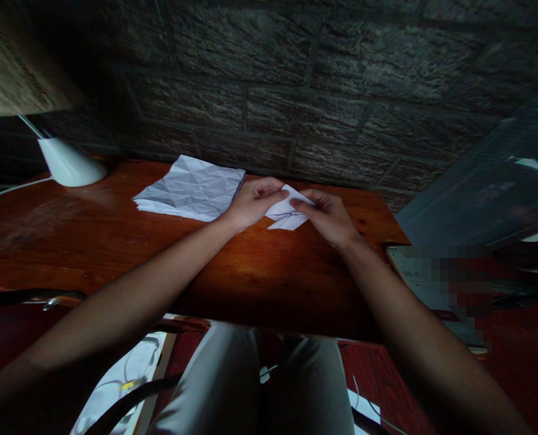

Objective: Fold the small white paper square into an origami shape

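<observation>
A piece of folded white paper [291, 211] with pointed flaps is held between both hands above the wooden table. My left hand [256, 202] pinches its upper left edge, thumb on the near face. From the other side my right hand [326, 212] grips it, with the thumb pressed on its middle. Fingers behind the paper are partly hidden. Just left of my left hand lies a stack of creased paper sheets [191, 187], the top one marked with a grid of fold lines.
The wooden table [92, 241] stands against a dark brick wall [273, 78]. A lamp with a white base [72, 162] and cord is at the far left. A greyish panel [468, 181] rises at the right. My legs [223, 374] are under the table, near black chair arms.
</observation>
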Motion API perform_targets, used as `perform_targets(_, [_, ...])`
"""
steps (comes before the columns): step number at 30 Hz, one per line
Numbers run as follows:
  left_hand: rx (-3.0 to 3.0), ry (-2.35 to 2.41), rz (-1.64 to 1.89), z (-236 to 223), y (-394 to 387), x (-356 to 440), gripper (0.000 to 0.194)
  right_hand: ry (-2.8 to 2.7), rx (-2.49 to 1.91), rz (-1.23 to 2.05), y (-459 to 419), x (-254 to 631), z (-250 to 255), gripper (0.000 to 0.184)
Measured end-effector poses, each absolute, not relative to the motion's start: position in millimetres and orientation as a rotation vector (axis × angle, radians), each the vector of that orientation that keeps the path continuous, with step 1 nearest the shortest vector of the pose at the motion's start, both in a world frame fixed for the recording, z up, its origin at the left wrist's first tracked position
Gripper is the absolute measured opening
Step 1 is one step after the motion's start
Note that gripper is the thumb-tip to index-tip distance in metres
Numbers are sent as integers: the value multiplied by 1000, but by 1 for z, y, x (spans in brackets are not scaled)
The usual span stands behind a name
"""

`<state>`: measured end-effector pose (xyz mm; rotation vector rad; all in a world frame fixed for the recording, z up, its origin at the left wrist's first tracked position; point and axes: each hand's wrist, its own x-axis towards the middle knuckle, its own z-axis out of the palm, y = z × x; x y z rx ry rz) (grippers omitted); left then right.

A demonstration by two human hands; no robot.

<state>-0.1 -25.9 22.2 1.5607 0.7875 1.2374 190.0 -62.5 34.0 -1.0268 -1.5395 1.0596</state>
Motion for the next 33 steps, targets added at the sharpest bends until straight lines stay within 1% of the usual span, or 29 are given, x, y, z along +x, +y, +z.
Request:
perform_targets(6, [1647,747,1208,22,-25,-1,15,-1512,-1049,1035,-60,191,33,35])
perform_targets(11, [1633,685,1109,22,-27,-2,24,-1532,-1059,974,-61,191,34,38])
perform_targets(21, [1520,659,1044,19,-25,-2,34,-1491,-1081,951,-57,193,29,38])
perform_targets(29, [1495,652,1043,18,-24,-2,31,-1460,-1095,982,-57,192,29,32])
perform_targets(33, [1498,688,1042,17,-24,-2,27,-1518,-1106,906,-57,195,29,27])
